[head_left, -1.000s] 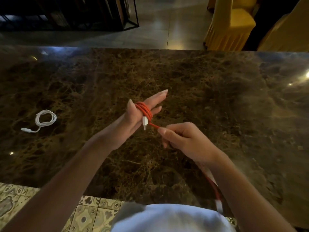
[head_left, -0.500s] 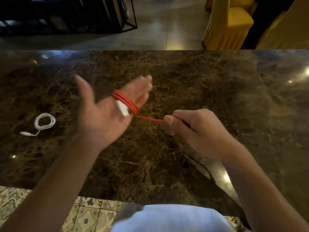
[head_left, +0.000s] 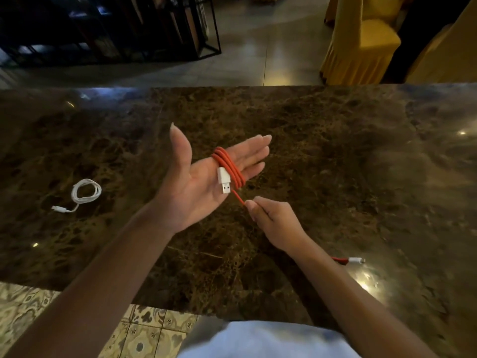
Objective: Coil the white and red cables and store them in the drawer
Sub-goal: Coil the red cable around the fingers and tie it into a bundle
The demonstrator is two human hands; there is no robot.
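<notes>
Red cable [head_left: 229,166] over marble table [head_left: 335,156]

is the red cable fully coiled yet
Not fully. The red braided cable loops around the left hand fingers, but a tail runs through the right hand to its loose end.

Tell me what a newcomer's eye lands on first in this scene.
The red cable stands out first, wound in several loops around the straight fingers of the left hand above the middle of the marble table, its white USB plug lying across the palm. The right hand pinches the trailing strand just below. Far left on the table lies the already coiled white cable.
</notes>
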